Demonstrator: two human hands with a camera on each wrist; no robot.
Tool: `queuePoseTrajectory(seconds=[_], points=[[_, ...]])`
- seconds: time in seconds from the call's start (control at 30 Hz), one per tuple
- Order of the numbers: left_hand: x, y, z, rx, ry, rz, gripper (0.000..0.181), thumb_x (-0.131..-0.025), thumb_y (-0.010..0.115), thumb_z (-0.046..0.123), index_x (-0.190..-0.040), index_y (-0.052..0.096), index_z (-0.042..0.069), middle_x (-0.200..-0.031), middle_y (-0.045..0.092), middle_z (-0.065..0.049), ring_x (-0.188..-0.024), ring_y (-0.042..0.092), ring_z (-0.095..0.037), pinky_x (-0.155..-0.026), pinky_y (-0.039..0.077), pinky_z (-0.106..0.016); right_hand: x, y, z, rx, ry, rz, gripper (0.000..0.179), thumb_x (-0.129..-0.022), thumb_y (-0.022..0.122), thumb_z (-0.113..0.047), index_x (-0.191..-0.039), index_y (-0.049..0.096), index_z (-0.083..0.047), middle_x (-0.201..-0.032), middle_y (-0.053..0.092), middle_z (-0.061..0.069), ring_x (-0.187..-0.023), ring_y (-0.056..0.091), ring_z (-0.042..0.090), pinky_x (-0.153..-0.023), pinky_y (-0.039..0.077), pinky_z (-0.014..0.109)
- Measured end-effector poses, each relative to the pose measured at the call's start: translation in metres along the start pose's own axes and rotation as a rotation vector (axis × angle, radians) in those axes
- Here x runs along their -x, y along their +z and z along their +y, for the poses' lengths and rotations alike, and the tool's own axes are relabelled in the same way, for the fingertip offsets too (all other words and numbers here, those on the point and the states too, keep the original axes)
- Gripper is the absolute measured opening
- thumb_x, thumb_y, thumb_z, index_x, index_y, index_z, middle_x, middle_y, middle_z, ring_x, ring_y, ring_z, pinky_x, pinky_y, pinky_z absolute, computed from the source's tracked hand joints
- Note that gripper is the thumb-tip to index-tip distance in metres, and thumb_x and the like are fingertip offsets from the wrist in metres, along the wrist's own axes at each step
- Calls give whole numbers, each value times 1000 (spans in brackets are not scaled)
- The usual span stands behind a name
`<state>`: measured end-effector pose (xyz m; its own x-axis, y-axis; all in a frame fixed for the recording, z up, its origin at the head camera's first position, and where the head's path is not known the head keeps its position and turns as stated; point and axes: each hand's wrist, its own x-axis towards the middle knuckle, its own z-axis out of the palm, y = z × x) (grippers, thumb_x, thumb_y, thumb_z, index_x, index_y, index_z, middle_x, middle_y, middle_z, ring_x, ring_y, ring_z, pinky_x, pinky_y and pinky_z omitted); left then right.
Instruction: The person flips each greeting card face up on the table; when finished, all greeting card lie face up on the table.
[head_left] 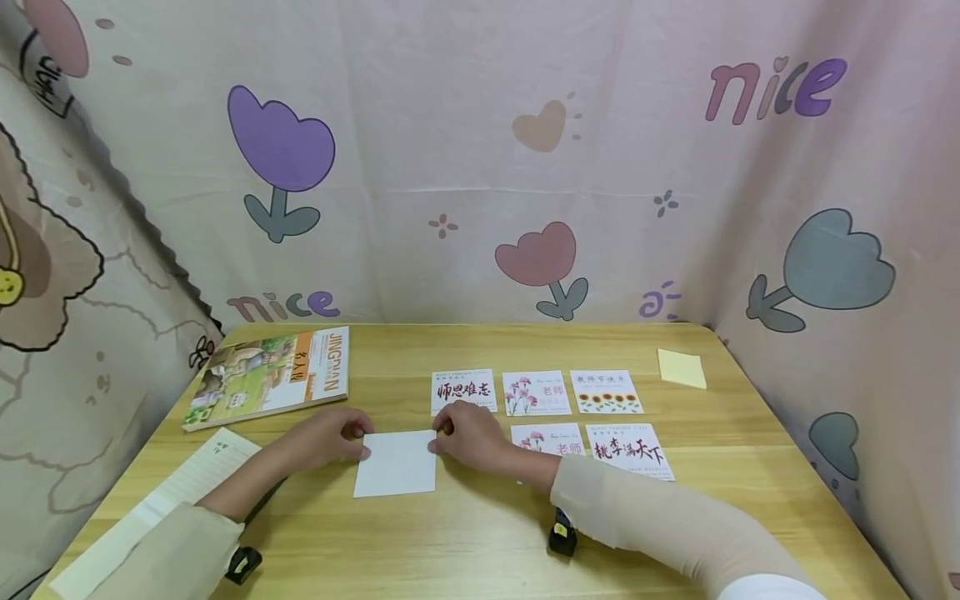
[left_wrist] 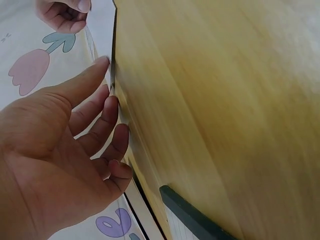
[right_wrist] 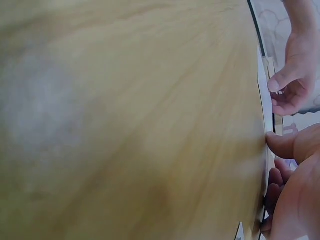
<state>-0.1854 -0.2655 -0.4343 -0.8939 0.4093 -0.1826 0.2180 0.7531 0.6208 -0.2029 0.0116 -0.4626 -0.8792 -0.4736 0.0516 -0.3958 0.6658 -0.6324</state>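
A blank white card (head_left: 395, 467), its plain side towards me, is held by its two sides over the wooden table. At its left edge, my left hand (head_left: 322, 440) pinches it between thumb and fingertips. My right hand (head_left: 471, 437) pinches the upper right corner. The left wrist view shows the left thumb and fingertips at the edge of the white card (left_wrist: 101, 35), the other fingers loosely bent. In the right wrist view, the right thumb (right_wrist: 281, 144) touches the card's edge, seen almost side-on.
Printed cards lie in two rows: one with red lettering (head_left: 463, 392), one with pink flowers (head_left: 536, 393), one with sunflowers (head_left: 606, 392) and others nearer. A yellow sticky-note pad (head_left: 682, 369) sits far right. On the left are a book (head_left: 270, 375) and a lined notebook (head_left: 161, 508).
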Motion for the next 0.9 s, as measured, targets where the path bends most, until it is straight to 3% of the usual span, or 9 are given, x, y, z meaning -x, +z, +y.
queuePoseTrajectory(seconds=[0.27, 0.4, 0.63, 0.9], points=[[-2, 1, 0, 85, -13, -13, 28, -88, 77, 16, -107, 61, 3, -93, 62, -3, -83, 54, -18, -68, 46, -27, 0, -1, 2, -33, 10, -12, 23, -85, 82, -25, -102, 70, -15, -86, 63, -10, -76, 54, 4, -72, 45, 21], [-2, 2, 2, 154, -26, -7, 30, -90, 75, 15, -111, 59, 1, -93, 60, -5, -81, 52, -19, -65, 45, -27, 0, -5, 3, -139, 45, -45, 23, -87, 79, -21, -105, 66, -15, -88, 62, -9, -80, 56, 6, -74, 46, 23], [-3, -1, 7, 275, -5, 26, 33, -94, 69, 13, -119, 54, -3, -97, 56, -10, -79, 51, -20, -63, 45, -27, 1, -17, 3, -379, 27, -103, 16, -93, 70, -9, -109, 66, -9, -91, 61, 0, -75, 55, 10, -62, 48, 23], [-4, -8, 26, 413, 31, 58, 39, -98, 65, 17, -127, 49, -3, -106, 58, -15, -88, 63, -25, -78, 54, -41, 5, -42, 6, -423, -37, -25, 17, -94, 67, -9, -111, 70, -11, -98, 65, 1, -80, 57, 11, -68, 48, 23]])
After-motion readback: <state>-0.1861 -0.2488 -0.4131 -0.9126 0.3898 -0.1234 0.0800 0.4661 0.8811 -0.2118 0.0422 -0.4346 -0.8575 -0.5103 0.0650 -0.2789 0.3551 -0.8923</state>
